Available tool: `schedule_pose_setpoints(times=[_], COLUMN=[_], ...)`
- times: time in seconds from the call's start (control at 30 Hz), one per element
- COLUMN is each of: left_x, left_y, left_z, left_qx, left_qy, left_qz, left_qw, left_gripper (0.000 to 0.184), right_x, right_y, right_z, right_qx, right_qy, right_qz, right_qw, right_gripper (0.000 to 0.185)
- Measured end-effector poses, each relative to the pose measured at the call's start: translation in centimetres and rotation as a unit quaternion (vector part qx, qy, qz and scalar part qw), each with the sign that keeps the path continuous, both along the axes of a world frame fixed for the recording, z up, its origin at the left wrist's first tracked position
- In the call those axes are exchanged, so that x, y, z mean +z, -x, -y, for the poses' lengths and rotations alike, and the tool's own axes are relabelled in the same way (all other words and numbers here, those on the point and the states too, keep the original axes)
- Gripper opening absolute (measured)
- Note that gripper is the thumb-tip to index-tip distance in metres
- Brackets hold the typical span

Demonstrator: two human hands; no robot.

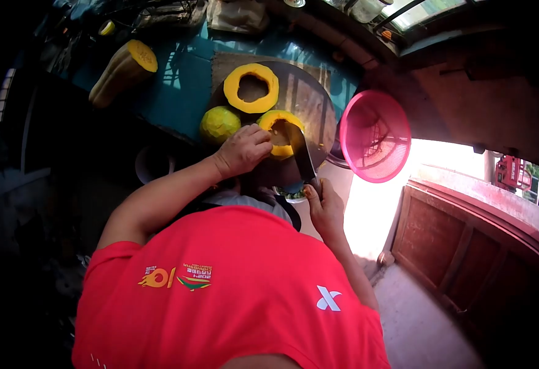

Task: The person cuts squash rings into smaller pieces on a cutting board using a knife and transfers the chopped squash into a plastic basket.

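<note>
A hollowed pumpkin piece (286, 116) with a yellow-orange cut rim stands on the round cutting board (318, 117). My left hand (246, 149) is closed on its near left side, the fingertips partly hidden. In my right hand (327, 212) is the handle of a kitchen knife (304, 157). Its broad blade reaches up to the right side of that piece, over the hollow's edge. Behind lies a second cut pumpkin piece (272, 90), its hollow facing up. A peeled, yellow-green pumpkin chunk (219, 125) sits at the left, close to my left wrist.
A long cut pumpkin (118, 72) lies on the blue-green tabletop (177, 92) at the left. Right of the board a pink plastic basket (375, 136) stands tilted. Below the board, a container with green bits (293, 196) partly shows. A wooden door (447, 246) is at the right.
</note>
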State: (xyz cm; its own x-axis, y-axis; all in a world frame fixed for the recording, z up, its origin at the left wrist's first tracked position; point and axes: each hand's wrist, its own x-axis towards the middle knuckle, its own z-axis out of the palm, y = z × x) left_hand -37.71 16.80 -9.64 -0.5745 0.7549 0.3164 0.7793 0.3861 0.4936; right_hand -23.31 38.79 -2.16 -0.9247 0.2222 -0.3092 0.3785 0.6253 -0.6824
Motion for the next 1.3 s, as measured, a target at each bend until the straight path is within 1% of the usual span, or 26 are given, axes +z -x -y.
schedule_pose_setpoints(times=[0.03,0.1,0.17,0.3,0.33,0.4,0.47,0.5,0.53,0.57,0.6,0.63,0.67,0.7,0.73,0.8,0.87,0.93,1.0,1.03,1.1,1.13,1.2,1.23,1.27,1.3], left_x=[0.1,0.7,1.6,-1.1,-1.1,-0.2,2.7,3.4,3.9,4.2,4.7,5.6,6.7,7.4,7.7,8.2,9.3,9.8,10.4,10.8,10.7,10.3,9.9,9.9,9.9,9.6], left_y=[0.1,0.3,0.6,1.2,1.5,1.6,1.8,1.7,2.2,2.7,3.2,3.4,3.6,3.7,3.9,4.1,4.2,3.9,3.6,3.3,3.0,3.1,3.0,2.8,2.7,2.6], left_z=[0.0,-0.5,-1.4,-2.3,-2.5,-2.7,-2.3,-1.8,-1.0,-0.1,0.8,1.4,2.1,2.7,3.4,4.6,4.9,5.8,5.9,5.6,5.7,6.0,5.9,5.8,5.6,5.2], left_qx=[-0.005,-0.011,-0.074,-0.089,-0.104,-0.124,-0.086,-0.051,-0.057,0.024,0.106,0.106,0.11,0.114,0.116,0.122,0.13,0.15,0.154,0.174,0.196,0.179,0.153,0.163,0.173,0.168], left_qy=[-0.005,-0.008,0.059,0.105,0.126,0.151,0.118,0.078,0.085,-0.059,-0.197,-0.191,-0.282,-0.371,-0.369,-0.431,-0.445,-0.462,-0.466,-0.466,-0.467,-0.468,-0.471,-0.454,-0.437,-0.436], left_qz=[0.0,0.0,-0.029,-0.096,-0.069,-0.041,0.135,0.152,0.151,0.451,0.693,0.693,0.718,0.734,0.734,0.686,0.668,0.613,0.61,0.598,0.586,0.597,0.611,0.606,0.601,0.604], left_qw=[1.0,1.0,0.995,0.986,0.984,0.98,0.98,0.984,0.983,0.89,0.686,0.688,0.626,0.557,0.558,0.573,0.582,0.623,0.622,0.628,0.632,0.626,0.618,0.632,0.647,0.646], left_gripper=[0.023,0.025,0.03,0.038,0.039,0.04,0.038,0.034,0.034,0.033,0.032,0.032,0.034,0.035,0.035,0.037,0.037,0.037,0.036,0.034,0.032,0.034,0.036,0.037,0.037,0.037], right_x=[-0.2,-0.9,-1.8,-2.3,-2.6,-2.5,-2.9,-3.2,-3.5,-3.7,-3.3,-2.5,-2.2,-2.6,-2.8,-3.2,-4.3,-4.6,-4.2,-4.1,-3.9,-4.1,-4.5,-4.1,-4.2,-4.4], right_y=[-0.3,-0.9,-1.2,-1.5,-1.6,-2.0,-1.9,-2.0,-2.1,-2.1,-1.8,-1.2,-0.8,-0.6,-0.1,1.2,2.2,2.5,1.0,0.8,0.5,0.5,0.6,0.9,1.1,1.1], right_z=[-0.1,-0.6,-1.1,-1.6,-1.6,-1.8,-2.2,-2.6,-3.0,-3.5,-3.6,-3.7,-3.8,-3.8,-3.7,-2.8,-2.0,-0.6,0.6,0.6,0.7,0.7,0.1,-0.5,-1.3,-2.2], right_qx=[0.0,-0.073,-0.105,-0.184,-0.207,-0.223,-0.237,-0.222,-0.206,-0.182,-0.186,-0.141,-0.094,-0.059,-0.06,0.012,0.046,0.092,0.228,0.232,0.341,0.343,0.242,0.176,0.103,0.028], right_qy=[0.001,0.111,0.13,0.192,0.219,0.216,0.218,0.183,0.148,0.109,0.113,0.059,0.004,-0.042,-0.039,-0.111,-0.131,-0.152,-0.091,-0.092,-0.009,-0.011,-0.011,-0.033,-0.067,-0.083], right_qz=[0.001,-0.047,-0.051,-0.057,-0.066,-0.067,-0.071,-0.076,-0.08,-0.063,-0.063,-0.06,-0.057,-0.088,-0.088,-0.086,-0.092,-0.099,-0.022,-0.022,-0.042,-0.04,-0.117,-0.111,-0.151,-0.139], right_qw=[1.0,0.99,0.985,0.962,0.951,0.948,0.944,0.955,0.964,0.975,0.974,0.986,0.994,0.994,0.994,0.99,0.986,0.979,0.969,0.968,0.939,0.938,0.963,0.978,0.981,0.986], right_gripper=[0.025,0.023,0.022,0.019,0.019,0.019,0.02,0.02,0.02,0.023,0.023,0.024,0.026,0.031,0.031,0.034,0.036,0.038,0.039,0.039,0.041,0.041,0.041,0.041,0.039,0.038])
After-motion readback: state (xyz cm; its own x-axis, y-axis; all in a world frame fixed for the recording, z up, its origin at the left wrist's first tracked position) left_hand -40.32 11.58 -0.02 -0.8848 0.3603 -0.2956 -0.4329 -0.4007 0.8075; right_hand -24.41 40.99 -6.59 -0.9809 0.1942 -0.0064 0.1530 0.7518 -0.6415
